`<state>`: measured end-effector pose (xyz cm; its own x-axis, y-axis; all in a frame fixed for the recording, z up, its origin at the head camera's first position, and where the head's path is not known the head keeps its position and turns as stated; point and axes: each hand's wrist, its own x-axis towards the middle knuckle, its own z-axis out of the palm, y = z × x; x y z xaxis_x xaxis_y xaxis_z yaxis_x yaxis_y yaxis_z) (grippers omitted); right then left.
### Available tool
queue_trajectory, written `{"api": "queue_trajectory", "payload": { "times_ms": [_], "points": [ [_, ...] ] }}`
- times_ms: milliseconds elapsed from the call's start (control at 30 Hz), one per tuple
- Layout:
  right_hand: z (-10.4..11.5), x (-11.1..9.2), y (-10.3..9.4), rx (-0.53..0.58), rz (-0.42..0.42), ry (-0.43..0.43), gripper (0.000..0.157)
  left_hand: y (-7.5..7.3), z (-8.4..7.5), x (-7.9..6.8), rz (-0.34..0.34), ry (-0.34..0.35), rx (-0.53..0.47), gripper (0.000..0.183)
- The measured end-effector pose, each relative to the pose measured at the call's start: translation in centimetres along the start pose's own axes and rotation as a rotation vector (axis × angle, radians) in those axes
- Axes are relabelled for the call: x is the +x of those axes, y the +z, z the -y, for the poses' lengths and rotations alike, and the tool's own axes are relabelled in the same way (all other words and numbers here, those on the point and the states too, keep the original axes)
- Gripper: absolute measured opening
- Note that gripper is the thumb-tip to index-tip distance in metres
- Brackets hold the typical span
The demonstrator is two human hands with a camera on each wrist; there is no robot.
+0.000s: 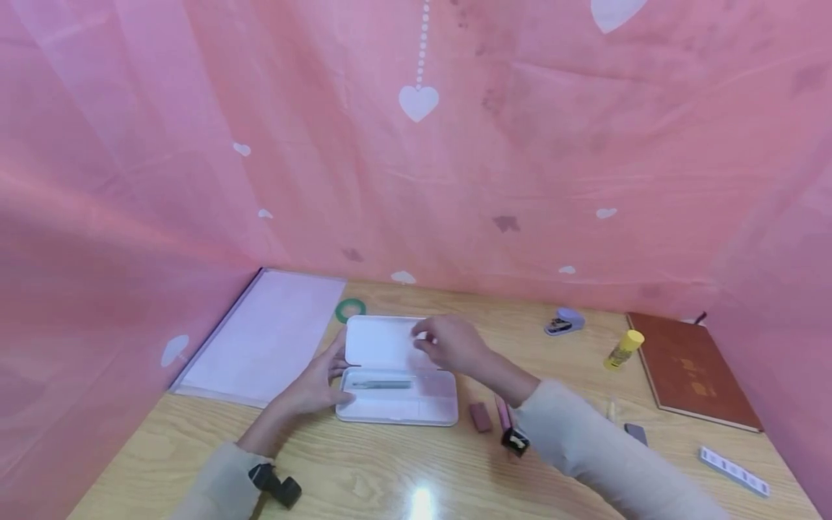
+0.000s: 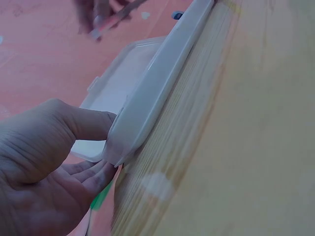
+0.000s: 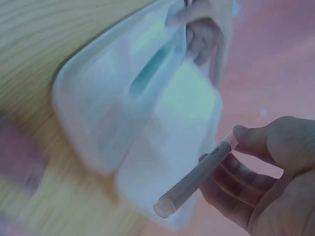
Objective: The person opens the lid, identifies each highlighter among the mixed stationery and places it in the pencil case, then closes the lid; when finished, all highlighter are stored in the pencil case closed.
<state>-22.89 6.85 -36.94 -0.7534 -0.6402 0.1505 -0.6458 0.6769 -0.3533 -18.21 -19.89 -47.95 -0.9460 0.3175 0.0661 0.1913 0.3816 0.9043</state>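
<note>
A white pencil case (image 1: 397,415) lies unfolded on the table, its lid (image 1: 377,341) tipped back. Inside the tray rests a greenish pen (image 1: 383,384). My left hand (image 1: 312,388) grips the case's left end, thumb on the tray's rim and fingers behind, as the left wrist view shows on the case wall (image 2: 147,93). Over the lid, my right hand (image 1: 451,343) pinches a slim, greyish-brown pen (image 3: 192,179) with pale, see-through ends. The pen is tilted and apart from the case; the head view mostly hides it behind the fingers.
Right of the case lie a dark red block (image 1: 480,417) and a pink item (image 1: 503,413). Farther right are a stapler (image 1: 564,322), a glue stick (image 1: 624,349), a brown notebook (image 1: 695,368) and a grey-white strip (image 1: 734,471). Green tape (image 1: 351,301) and a white folder (image 1: 273,332) lie left.
</note>
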Motion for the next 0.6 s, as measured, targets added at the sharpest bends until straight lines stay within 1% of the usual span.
{"api": "queue_trajectory", "payload": {
  "times_ms": [100,200,300,500,600],
  "points": [
    [1.7,1.5,1.8,-0.018,0.026,-0.059,0.018,0.2,0.0,0.0,-0.006,-0.035,0.018,0.121],
    [3.1,2.6,3.4,-0.027,0.075,-0.076,0.019,0.4,-0.1,0.2,-0.008,-0.065,0.036,0.120],
    [4.0,3.2,4.8,-0.046,0.117,-0.075,0.020,0.6,-0.2,0.4,0.003,-0.061,0.033,0.120],
    [4.6,3.6,6.7,-0.081,0.145,-0.085,0.018,0.8,-0.4,0.9,0.023,0.037,-0.018,0.121],
    [4.7,3.3,7.4,-0.101,0.166,-0.093,0.015,0.9,-0.6,1.0,0.028,0.058,-0.011,0.121]
  ]
}}
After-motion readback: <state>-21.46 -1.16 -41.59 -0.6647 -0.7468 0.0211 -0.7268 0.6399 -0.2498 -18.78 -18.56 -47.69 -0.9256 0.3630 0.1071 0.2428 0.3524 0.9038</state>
